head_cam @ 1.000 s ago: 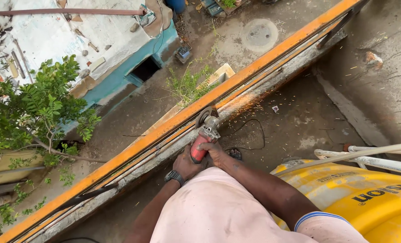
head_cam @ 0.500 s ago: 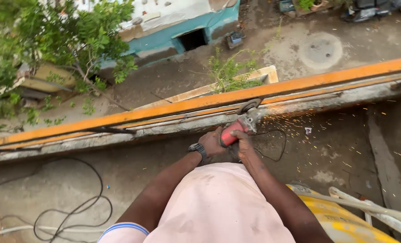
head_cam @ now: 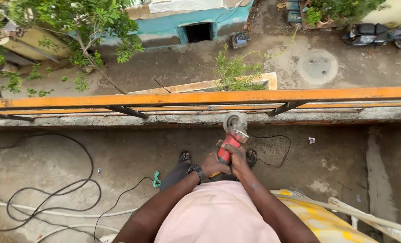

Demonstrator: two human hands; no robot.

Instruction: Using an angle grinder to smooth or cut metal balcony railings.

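I hold a red angle grinder in both hands, its round disc guard pointing at the low concrete parapet. My left hand, with a dark wristwatch, grips the rear of the red body. My right hand wraps the body just ahead of it. No sparks show at the disc. An orange metal rail runs left to right above the parapet on dark brackets. My sandalled feet stand on the concrete floor under the grinder.
Black cables loop over the floor at left, with white pipes near the bottom. A yellow tank sits at lower right. Far below lie a street, a tree, a teal building and a parked motorbike.
The view has swung level, so the rail now runs straight across. Sparks flew at the disc in both earlier frames; none show now. Both hands stay on the grinder.
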